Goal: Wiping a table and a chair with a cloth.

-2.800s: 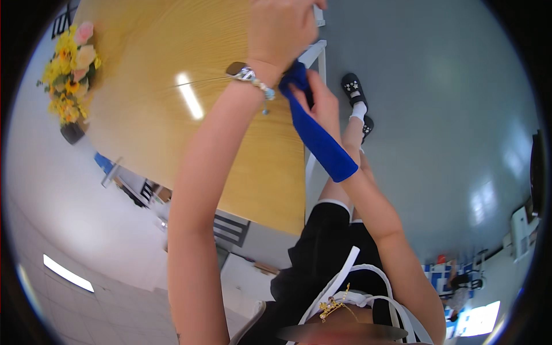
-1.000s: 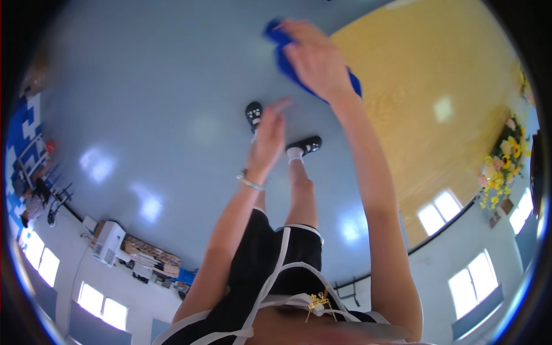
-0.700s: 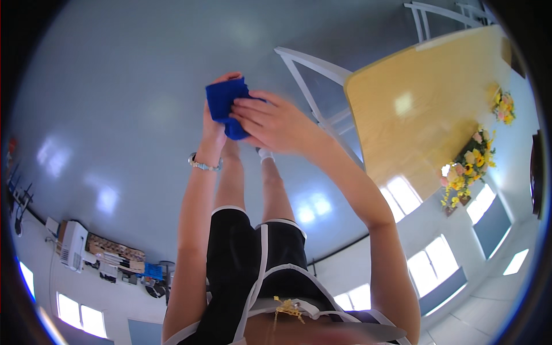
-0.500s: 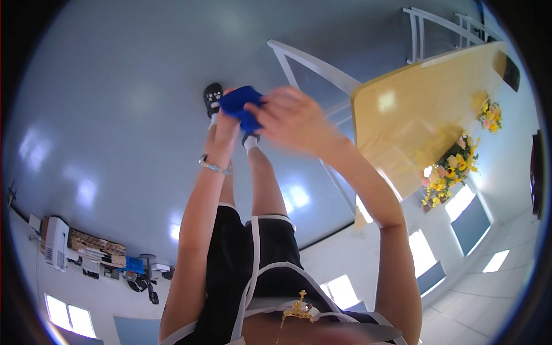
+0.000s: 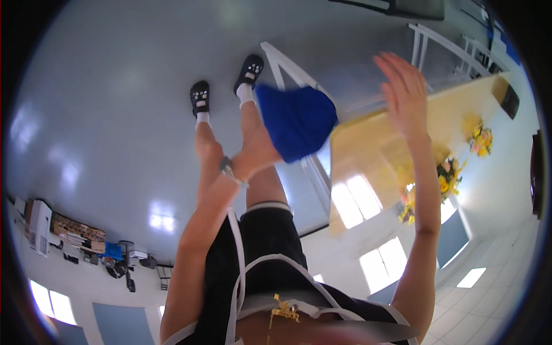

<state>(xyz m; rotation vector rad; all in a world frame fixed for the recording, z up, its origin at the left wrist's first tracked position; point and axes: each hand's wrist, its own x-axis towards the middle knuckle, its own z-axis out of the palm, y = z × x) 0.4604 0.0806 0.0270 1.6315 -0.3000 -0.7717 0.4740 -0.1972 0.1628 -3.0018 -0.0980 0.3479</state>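
A piece of blue fabric, rounded like a soft cap (image 5: 296,122), is spread over the end of my left hand (image 5: 263,154). The fabric hides my left fingers, so whether they sit inside or behind it I cannot tell; the hand carries it in front of my legs, near the table corner. My right hand (image 5: 405,95) is raised apart from the fabric, fingers stretched out and slightly blurred, with nothing in it. In the picture it overlaps the far edge of the light wooden table (image 5: 368,149).
White table legs (image 5: 287,63) stand beside my dark shoes (image 5: 248,73). Yellow and pink flowers (image 5: 448,178) and a dark object (image 5: 505,98) are on the table. Along the left wall sit a white appliance (image 5: 40,229) and assorted equipment. A dark seat-like shape (image 5: 420,8) is beyond.
My right hand has let go of the blue fabric and moved right, over the table. My left hand has swung right with the fabric, which now looks larger and more spread out.
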